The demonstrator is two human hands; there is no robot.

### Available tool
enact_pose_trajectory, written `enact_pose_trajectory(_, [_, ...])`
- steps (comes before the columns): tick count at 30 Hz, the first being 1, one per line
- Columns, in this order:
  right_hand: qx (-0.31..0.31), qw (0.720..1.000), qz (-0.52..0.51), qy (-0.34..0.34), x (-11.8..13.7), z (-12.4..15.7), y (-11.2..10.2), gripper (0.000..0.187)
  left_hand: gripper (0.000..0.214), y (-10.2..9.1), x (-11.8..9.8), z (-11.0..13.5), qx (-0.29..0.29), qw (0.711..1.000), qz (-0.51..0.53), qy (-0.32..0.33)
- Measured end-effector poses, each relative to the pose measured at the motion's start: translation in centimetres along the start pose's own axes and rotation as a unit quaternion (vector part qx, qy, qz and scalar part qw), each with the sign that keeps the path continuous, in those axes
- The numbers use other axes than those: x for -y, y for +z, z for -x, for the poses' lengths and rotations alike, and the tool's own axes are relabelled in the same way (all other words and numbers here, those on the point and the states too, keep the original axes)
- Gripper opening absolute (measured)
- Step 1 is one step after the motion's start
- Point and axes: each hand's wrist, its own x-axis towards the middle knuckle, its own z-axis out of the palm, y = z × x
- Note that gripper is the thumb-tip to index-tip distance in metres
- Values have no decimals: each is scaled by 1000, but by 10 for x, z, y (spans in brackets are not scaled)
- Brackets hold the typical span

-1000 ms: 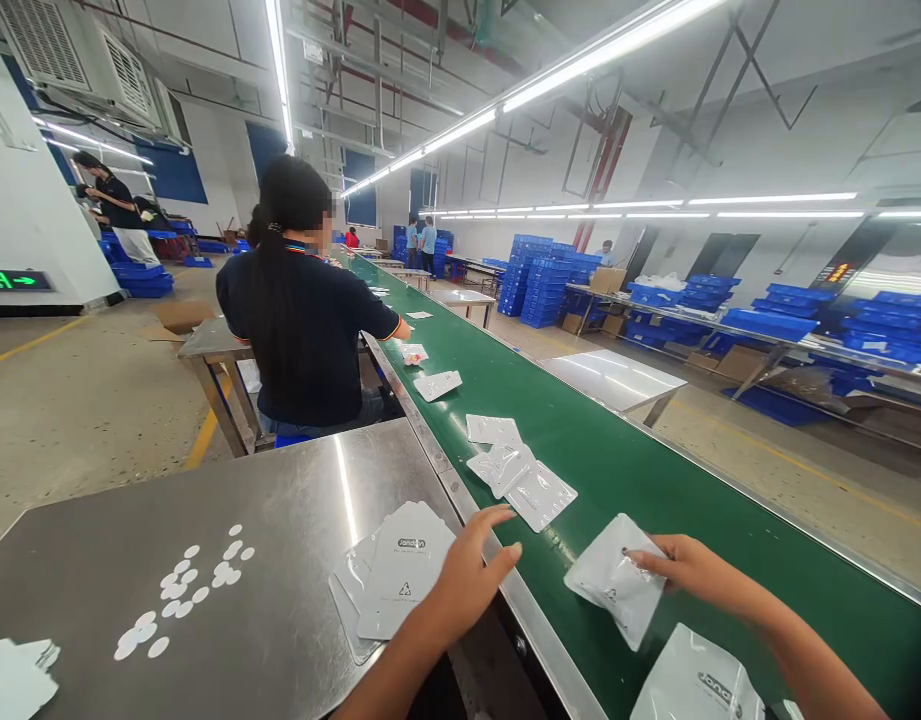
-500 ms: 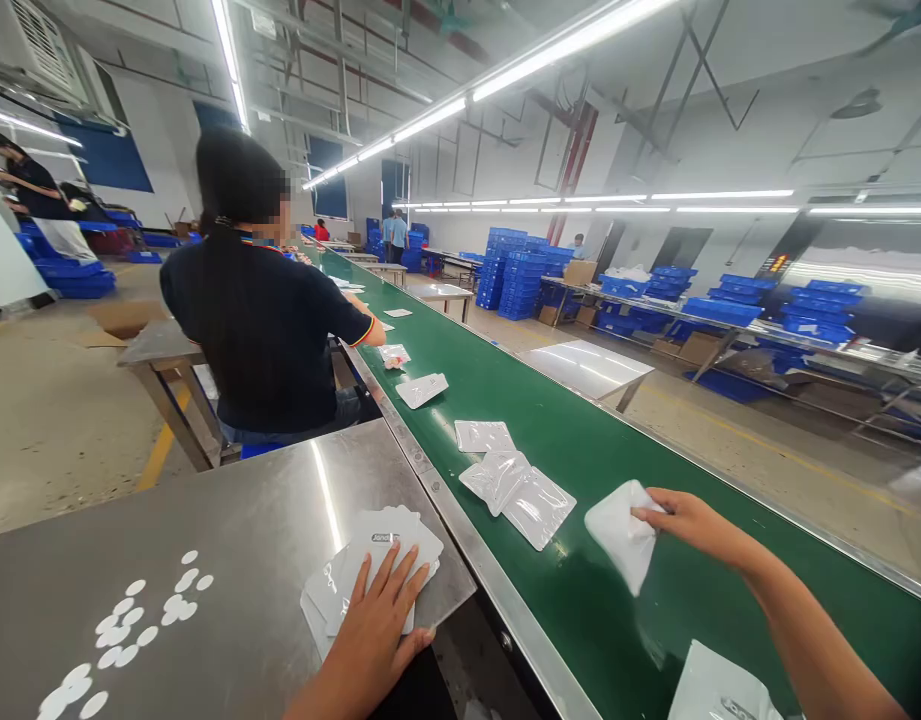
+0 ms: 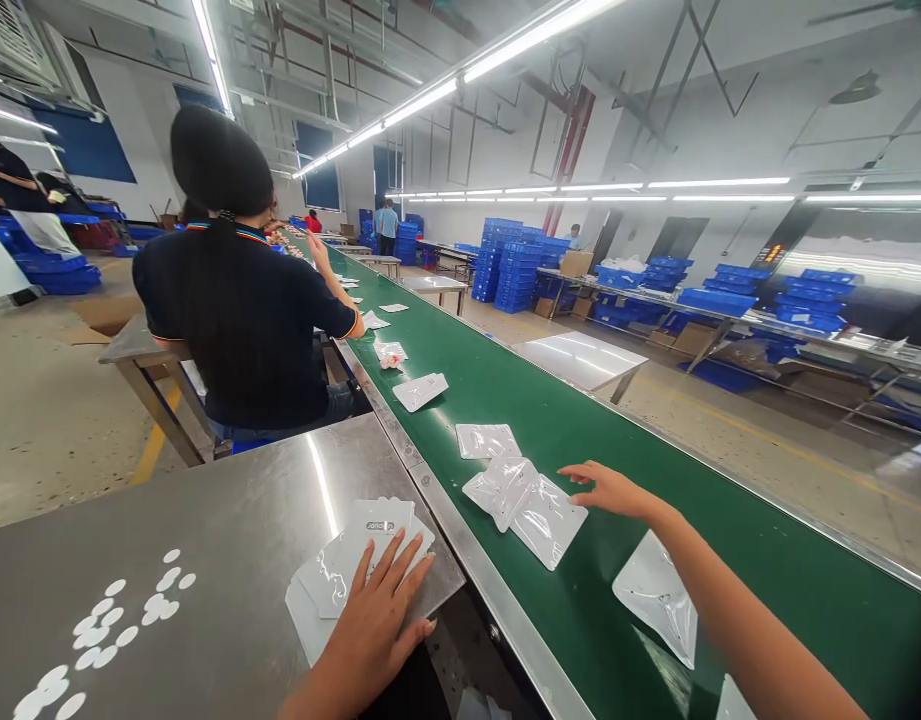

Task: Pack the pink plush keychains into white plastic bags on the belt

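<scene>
My left hand lies flat, fingers spread, on a small stack of white pouches at the corner of the steel table. My right hand reaches over the green conveyor belt, open and empty, fingers just right of a clear plastic pouch that overlaps another clear pouch. Under my right forearm a white pouch lies flat on the belt.
A person in a dark shirt sits ahead at the belt's left side. More pouches lie further along the belt. White round stickers dot the steel table. Blue crates are stacked beyond the belt, with a steel side table.
My right hand let go of the white pouch, now lying on the belt, and moved left toward the clear pouches. My left hand came down flat onto the pouch stack.
</scene>
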Motion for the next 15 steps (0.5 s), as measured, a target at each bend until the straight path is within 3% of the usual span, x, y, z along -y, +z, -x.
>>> enact_pose_trajectory(4, [75, 997, 35, 5, 18, -50, 9, 60, 55, -6, -16, -3, 6, 1000, 19, 7])
enact_pose_trajectory(7, [97, 995, 28, 4, 13, -59, 14, 42, 52, -3, -24, -2, 12, 999, 36, 7])
enact_pose_trajectory(11, [116, 993, 4, 7, -2, -28, 21, 24, 50, -2, -34, -4, 20, 998, 64, 10])
enact_pose_trajectory(15, [109, 991, -75, 33, -23, 34, 11, 23, 49, -3, -39, -9, 13, 994, 106, 21])
